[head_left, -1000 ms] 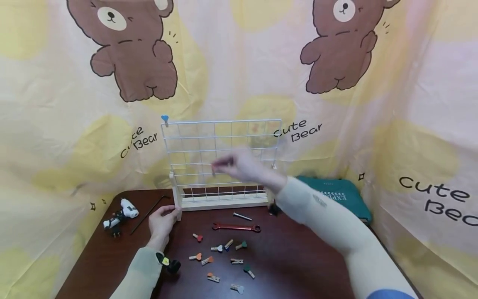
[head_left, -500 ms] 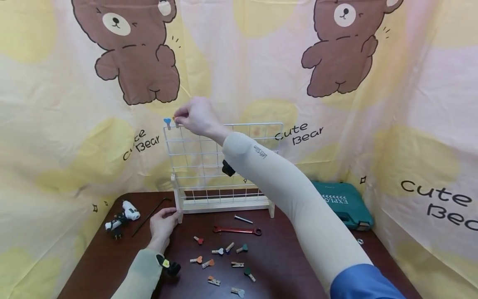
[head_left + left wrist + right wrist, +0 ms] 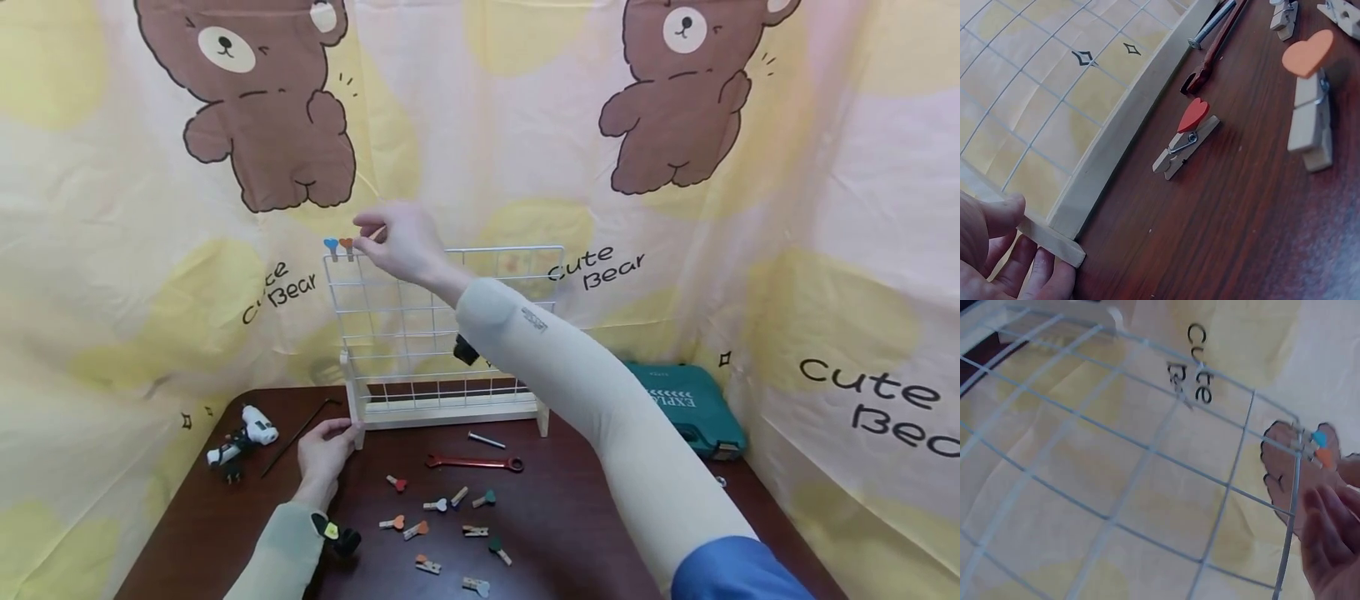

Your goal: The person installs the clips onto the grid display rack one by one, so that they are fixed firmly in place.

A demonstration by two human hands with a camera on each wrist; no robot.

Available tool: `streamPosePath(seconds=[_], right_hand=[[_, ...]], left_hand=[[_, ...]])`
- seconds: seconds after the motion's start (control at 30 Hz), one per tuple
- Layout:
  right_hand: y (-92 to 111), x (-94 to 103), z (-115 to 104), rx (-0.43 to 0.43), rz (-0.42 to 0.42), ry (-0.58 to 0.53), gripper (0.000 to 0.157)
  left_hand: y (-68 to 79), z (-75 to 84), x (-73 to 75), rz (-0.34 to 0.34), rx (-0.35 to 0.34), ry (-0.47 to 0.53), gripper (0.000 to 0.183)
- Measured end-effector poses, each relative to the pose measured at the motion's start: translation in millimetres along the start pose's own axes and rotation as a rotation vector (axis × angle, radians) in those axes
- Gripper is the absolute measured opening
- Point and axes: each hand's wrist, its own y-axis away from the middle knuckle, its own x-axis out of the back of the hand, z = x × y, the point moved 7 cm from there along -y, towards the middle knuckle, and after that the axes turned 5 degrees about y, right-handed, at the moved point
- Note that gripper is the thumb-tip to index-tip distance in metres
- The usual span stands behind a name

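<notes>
My left hand (image 3: 322, 457) grips the left foot of a wooden stand (image 3: 1054, 240), thumb on one side and fingers on the other. The stand carries an upright white wire grid (image 3: 438, 310). Two heart-topped clothespins sit side by side on the grid's top left: a blue clothespin (image 3: 331, 246) and an orange clothespin (image 3: 346, 246). Beside the orange one is my right hand (image 3: 405, 243), its fingers loosely bent and holding nothing. The right wrist view shows those fingers apart from both clips. On the table lie several more heart clothespins, among them a red clothespin (image 3: 1188, 134).
A red wrench (image 3: 474, 462) and a bolt (image 3: 486, 439) lie before the stand. At left are a white glue gun (image 3: 258, 425) and a thin dark rod (image 3: 300, 437). A green tool case (image 3: 693, 412) stands at right. Printed curtains surround the table.
My right hand has carried the orange clothespin up and left to the grid's top wire, then let go and drawn slightly right. The left hand stays on the stand.
</notes>
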Motion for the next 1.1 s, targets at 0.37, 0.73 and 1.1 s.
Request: streamPosePath(seconds=[0.37, 0.73, 1.1], right_hand=[[153, -35.6, 50, 0.16, -0.108, -0.17, 0.02], [299, -141.0, 131, 0.128, -0.619, 0.083, 0.008], [327, -154.4, 143, 0.025, -0.667, 0.164, 0.008]], left_hand=[[2.2, -5.5, 3.5, 0.027, 0.01, -0.019, 0.036], [1.7, -1.3, 3.0, -0.005, -0.009, -0.042, 0.037], [-1.9, -2.1, 2.2, -0.012, 0.005, -0.064, 0.039]])
